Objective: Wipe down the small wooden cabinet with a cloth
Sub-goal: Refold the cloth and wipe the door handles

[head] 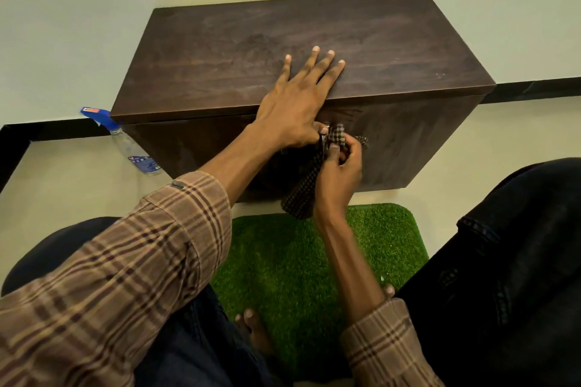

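Observation:
The small dark wooden cabinet stands on the floor against a pale wall, its top facing me. My left hand lies flat on the front edge of the top, fingers spread, thumb hooked down over the front face. My right hand is pinched on a dark checked cloth and presses its upper end against a small metal fitting on the cabinet's front. The rest of the cloth hangs down along the front.
A clear spray bottle with a blue and white nozzle stands on the floor at the cabinet's left corner. A green artificial-grass mat lies before the cabinet between my knees, with my bare toes on it.

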